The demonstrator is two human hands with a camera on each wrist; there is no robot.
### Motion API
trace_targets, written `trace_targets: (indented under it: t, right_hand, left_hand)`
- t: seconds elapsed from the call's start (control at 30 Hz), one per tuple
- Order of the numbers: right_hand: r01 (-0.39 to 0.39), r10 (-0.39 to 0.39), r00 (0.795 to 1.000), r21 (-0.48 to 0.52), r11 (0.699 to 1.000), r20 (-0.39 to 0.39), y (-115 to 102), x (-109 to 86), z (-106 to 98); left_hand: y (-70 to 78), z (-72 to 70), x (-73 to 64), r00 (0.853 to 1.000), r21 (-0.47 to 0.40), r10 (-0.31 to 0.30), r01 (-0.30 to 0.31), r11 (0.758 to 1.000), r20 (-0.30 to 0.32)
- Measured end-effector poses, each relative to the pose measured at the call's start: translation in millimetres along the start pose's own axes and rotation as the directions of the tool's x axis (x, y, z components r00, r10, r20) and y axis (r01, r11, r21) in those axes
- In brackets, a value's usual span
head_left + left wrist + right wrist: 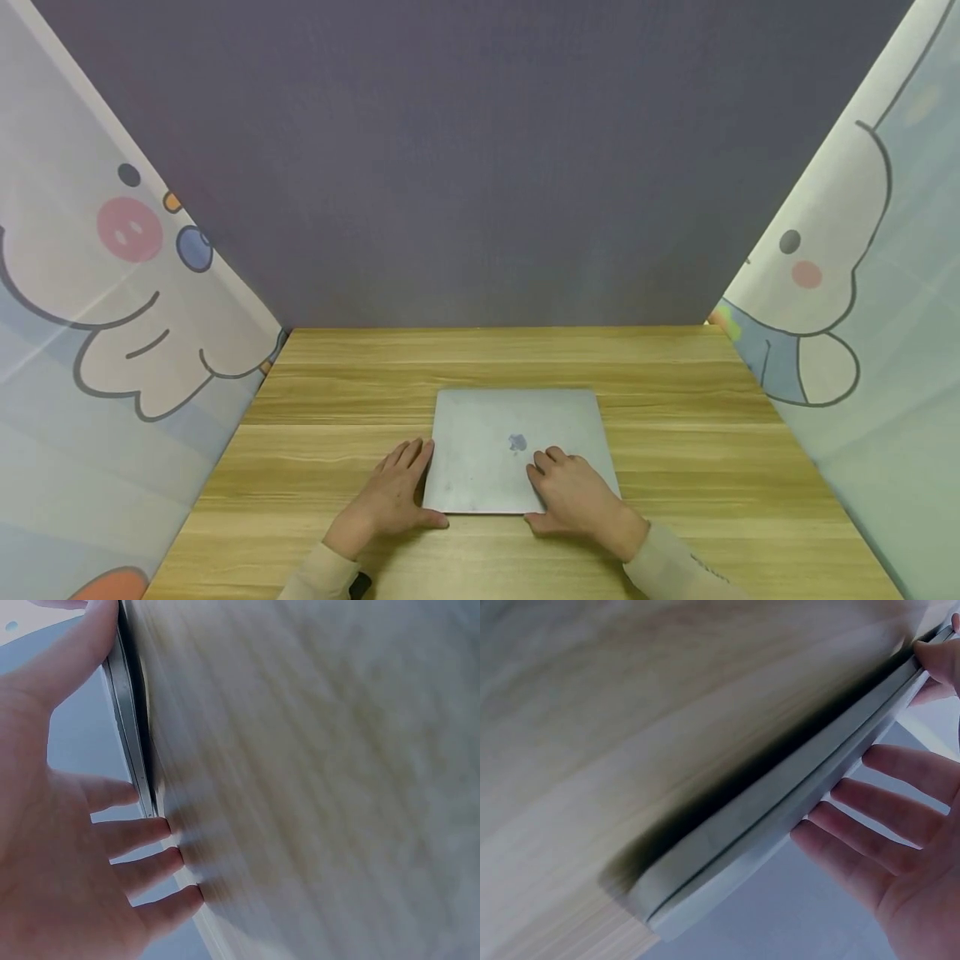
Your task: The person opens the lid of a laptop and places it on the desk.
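Note:
A closed silver laptop [480, 475] lies flat on the wooden table, its dark apple logo [517, 442] facing up. At its left front corner is my left hand [393, 496], index finger along the left side and thumb at the front edge. In the left wrist view, the other fingertips [180, 859] touch the tabletop beside the laptop. My right hand [577, 496] rests over the right front part of the lid. Its fingertips [851, 791] touch the lid in the right wrist view, while the thumb [937, 656] sits at the front edge.
The wooden table [337, 375] spreads out around the laptop. Behind it rises a dark grey panel [480, 167]. Pale cartoon-printed curtains stand on the left [67, 333] and right [825, 350].

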State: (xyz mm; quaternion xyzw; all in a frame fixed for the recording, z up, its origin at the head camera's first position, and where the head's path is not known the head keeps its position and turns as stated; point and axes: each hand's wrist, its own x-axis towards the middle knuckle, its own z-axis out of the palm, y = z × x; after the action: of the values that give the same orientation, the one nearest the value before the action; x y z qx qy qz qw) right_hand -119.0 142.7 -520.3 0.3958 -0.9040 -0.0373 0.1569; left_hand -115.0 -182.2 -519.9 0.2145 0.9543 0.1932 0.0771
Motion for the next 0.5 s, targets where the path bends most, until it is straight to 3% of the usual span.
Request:
trace_targets:
  t: [0.27,0.5]
  right_hand:
    - [0.017,-0.017,0.999,-0.006,1.0,-0.029,0.1,0.8,1.7]
    - [0.021,-0.021,0.999,-0.007,1.0,-0.038,1.6,2.2,0.5]
  left_hand:
    - [0.1,-2.1,0.1,0.999,-0.013,-0.036,0.036,0.999,0.026]
    - [-0.6,-4.6,0.9,0.999,-0.034,-0.026,0.027,0.999,0.027]
